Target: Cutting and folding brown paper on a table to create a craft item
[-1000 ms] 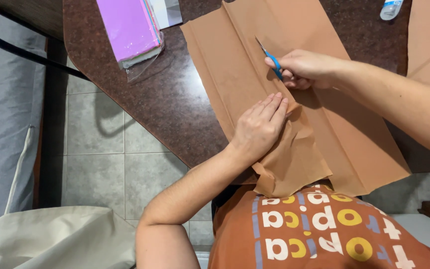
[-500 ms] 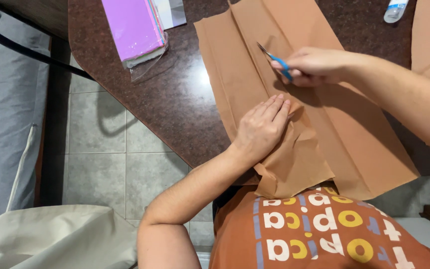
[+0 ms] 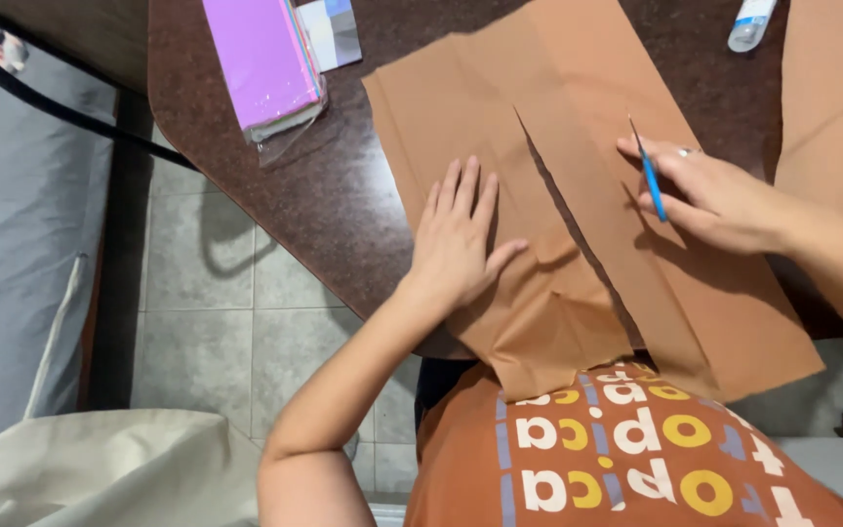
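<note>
Right-hand fingers (image 3: 670, 181): pinched narrow around a thin blue-handled craft knife (image 3: 650, 181), held like a pen, blade tip pointing away from the body, over the paper.
Right hand (image 3: 724, 200): resting on the right portion of the brown paper sheet (image 3: 461, 107); a ring shows on one finger.
Left-hand fingers (image 3: 465, 195): spread wide and flat, gripping nothing, pressing the paper down.
Left hand (image 3: 456, 244): palm down on the left portion of the sheet, just left of the cut line, thumb out toward it.
Brown paper sheet: large, creased, lying across the dark table (image 3: 343, 195); near edge hangs over the table edge toward the body.
Cut line (image 3: 578, 229): long slit running from the sheet's middle toward the near edge, lying between the two hands.
Step in hand (judgement): slitting the sheet lengthwise; the knife sits right of the slit, apart from it, so probably between strokes.
Next move calls for (judgement): firm hold from the flat hand, fingers kept clear of the blade path, a steady pull along a fold.
Second brown sheet (image 3: 836, 107): at the right edge of the table, well apart from the slit.
Pink paper pack (image 3: 260, 59): far left of the table, in a clear wrapper.
Glue bottle (image 3: 751, 24): far edge, partly out of frame; kind is a guess.
Floor (image 3: 207, 283): grey tiles, left of the table.
</note>
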